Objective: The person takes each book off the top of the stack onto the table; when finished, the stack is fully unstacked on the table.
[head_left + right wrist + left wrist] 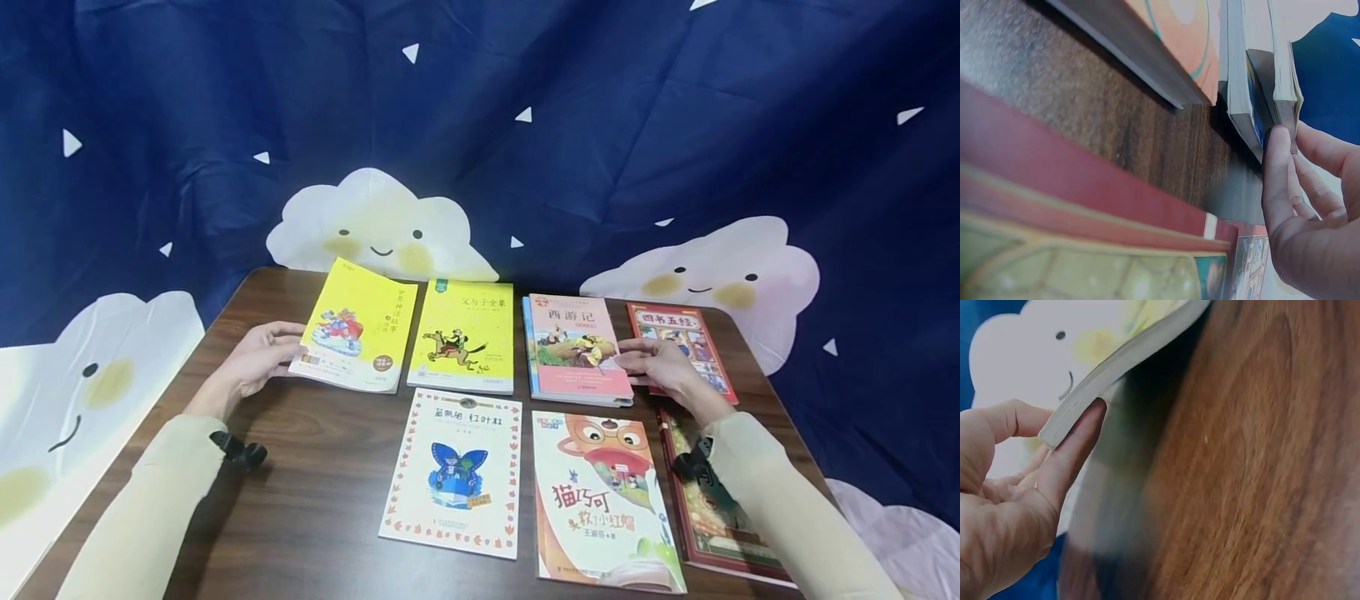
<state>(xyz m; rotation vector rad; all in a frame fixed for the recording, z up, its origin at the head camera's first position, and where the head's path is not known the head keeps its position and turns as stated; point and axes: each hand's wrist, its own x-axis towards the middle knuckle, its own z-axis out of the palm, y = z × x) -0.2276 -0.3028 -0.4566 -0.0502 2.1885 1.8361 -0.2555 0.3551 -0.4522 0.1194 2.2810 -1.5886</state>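
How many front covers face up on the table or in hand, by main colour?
Yellow covers: 2
White covers: 2
Pink cover: 1
Red cover: 1
Green cover with red edging: 1
Total: 7, not counting anything stacked beneath the pink one

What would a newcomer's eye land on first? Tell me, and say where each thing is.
Probably the bright yellow book at the table's back left, its left edge pinched and raised by the left hand, with a second yellow book just to its right. Next, the pink book right of those, pinched at its right edge by the right hand. Behind, smiling clouds dot a dark blue backdrop.
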